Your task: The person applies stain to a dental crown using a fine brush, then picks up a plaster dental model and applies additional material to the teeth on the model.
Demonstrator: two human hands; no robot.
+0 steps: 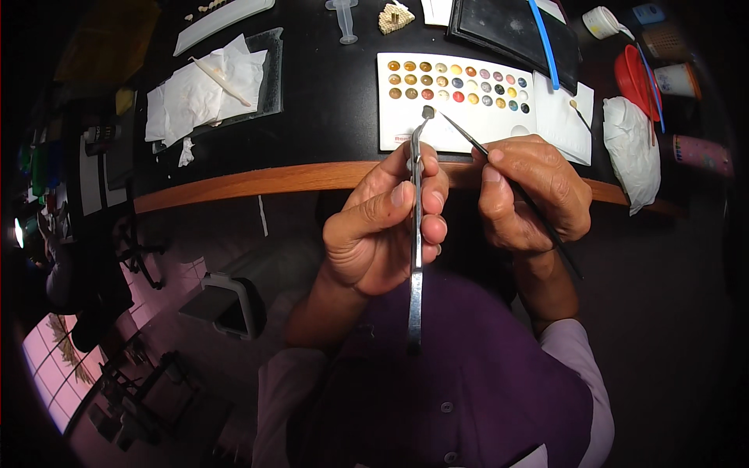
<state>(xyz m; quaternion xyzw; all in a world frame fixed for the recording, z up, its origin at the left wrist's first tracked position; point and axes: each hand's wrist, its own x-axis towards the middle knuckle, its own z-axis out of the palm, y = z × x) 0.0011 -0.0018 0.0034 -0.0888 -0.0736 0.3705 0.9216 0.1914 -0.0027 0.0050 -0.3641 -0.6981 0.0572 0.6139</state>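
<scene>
My left hand (382, 210) is closed round long metal tweezers (416, 257), held upright over the table's front edge. At their tip sits a small dark brownish piece (428, 112), too small to name surely. My right hand (538, 191) pinches a thin dark paintbrush (538, 212), its fine tip pointing up and left, close beside the dark piece but apart from it. Behind both tips lies a white palette card (394, 129) with rows of round colour spots in browns, yellows, reds, greys and blues.
On the black table (328, 117) with its wooden edge (257, 186), crumpled white tissue (183, 101) carries a pale stick (222, 82). A syringe (343, 22) lies at the back. A dark box (507, 35), red bowl (633, 82) and plastic bag (630, 152) are at right.
</scene>
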